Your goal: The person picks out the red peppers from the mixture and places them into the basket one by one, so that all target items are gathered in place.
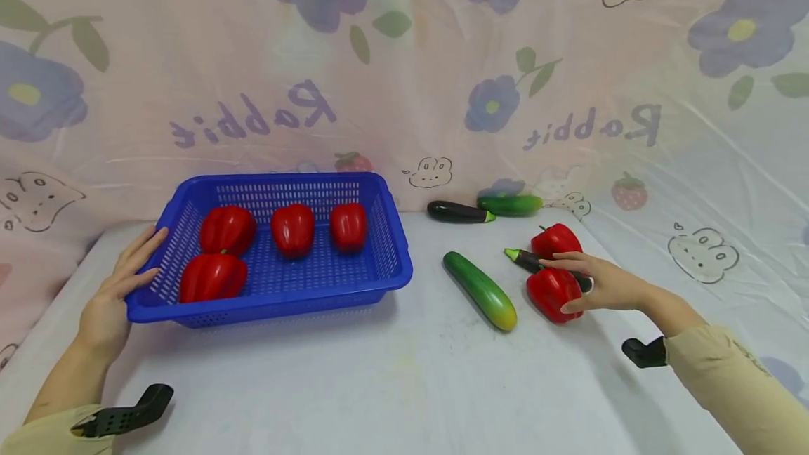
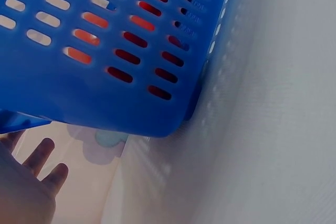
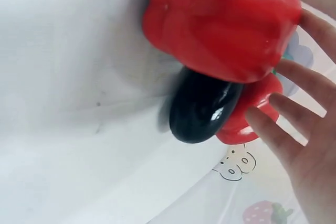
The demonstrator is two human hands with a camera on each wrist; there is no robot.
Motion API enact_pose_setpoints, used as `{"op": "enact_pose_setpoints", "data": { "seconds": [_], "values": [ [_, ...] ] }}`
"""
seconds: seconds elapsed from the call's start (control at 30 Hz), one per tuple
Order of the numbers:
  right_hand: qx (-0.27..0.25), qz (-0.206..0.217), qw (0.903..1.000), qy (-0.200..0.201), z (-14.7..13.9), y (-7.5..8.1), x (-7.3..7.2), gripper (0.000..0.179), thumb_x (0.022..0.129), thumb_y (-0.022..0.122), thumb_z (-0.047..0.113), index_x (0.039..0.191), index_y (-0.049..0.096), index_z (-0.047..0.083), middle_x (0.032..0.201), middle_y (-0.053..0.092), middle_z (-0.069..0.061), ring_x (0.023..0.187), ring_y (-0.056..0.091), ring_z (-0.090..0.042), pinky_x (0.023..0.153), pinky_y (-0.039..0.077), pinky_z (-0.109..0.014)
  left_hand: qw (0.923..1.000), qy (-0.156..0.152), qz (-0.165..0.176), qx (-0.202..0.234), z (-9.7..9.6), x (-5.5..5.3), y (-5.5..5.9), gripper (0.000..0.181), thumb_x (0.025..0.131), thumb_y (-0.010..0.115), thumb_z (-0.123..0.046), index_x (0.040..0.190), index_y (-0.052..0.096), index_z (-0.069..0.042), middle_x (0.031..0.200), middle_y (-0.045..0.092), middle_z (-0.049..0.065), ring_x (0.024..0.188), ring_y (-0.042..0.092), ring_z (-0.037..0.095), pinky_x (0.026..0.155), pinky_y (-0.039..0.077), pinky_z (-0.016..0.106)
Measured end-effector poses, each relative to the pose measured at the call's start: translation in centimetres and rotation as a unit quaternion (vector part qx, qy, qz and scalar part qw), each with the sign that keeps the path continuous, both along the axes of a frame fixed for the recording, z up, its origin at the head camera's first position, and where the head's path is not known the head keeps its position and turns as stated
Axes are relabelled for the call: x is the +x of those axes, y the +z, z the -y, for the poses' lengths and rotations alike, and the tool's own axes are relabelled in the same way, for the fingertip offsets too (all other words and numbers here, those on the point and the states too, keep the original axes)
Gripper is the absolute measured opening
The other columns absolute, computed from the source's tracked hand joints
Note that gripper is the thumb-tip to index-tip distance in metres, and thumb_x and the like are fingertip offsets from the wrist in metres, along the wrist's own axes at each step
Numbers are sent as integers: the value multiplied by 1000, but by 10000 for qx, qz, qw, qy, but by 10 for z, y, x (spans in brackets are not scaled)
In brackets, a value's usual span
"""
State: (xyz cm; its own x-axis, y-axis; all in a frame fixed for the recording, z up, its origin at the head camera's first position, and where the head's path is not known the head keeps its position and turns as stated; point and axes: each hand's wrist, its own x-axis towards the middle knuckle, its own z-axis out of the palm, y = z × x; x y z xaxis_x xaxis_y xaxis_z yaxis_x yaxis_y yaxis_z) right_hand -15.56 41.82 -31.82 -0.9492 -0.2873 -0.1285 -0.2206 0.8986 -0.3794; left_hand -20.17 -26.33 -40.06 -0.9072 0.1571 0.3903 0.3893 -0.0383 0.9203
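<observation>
4 of 6 red peppers (image 1: 293,230) are already in the blue basket (image 1: 278,302); 2 are left on the table (image 1: 354,385), near pepper (image 1: 548,293) & far pepper (image 1: 559,239), w/ an eggplant (image 1: 523,259) between. Basket's L rim is touched by the left hand (image 1: 112,300), fingers spread. Near pepper is straddled by the right hand's (image 1: 600,283) thumb & fingers; whether it's pinched can't be told. Eggplant's blunt end is best shown in R wrist view, its green stem only in head view.
</observation>
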Motion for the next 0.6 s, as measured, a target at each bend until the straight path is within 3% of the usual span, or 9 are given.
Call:
{"op": "enact_pose_setpoints", "data": {
  "seconds": [0.3,0.6],
  "values": [
    [-151,61,9999,-50,-2,-6,9,89,69,84,26,145,40,16,147,29,-29,129,27,-52,80,51,-57,10000,-10,69,65,0,0,1,51,103,18,-10,151,31,-20,160,12,-12,143,5,4,103,16,5],
    [-250,100,9996,-42,-4,-13,9,97,68,85,23,149,33,17,147,31,-26,128,30,-48,79,54,-50,9999,-98,33,120,0,0,0,51,102,17,-8,151,30,-18,160,11,-10,145,2,7,104,18,5]
  ]
}}
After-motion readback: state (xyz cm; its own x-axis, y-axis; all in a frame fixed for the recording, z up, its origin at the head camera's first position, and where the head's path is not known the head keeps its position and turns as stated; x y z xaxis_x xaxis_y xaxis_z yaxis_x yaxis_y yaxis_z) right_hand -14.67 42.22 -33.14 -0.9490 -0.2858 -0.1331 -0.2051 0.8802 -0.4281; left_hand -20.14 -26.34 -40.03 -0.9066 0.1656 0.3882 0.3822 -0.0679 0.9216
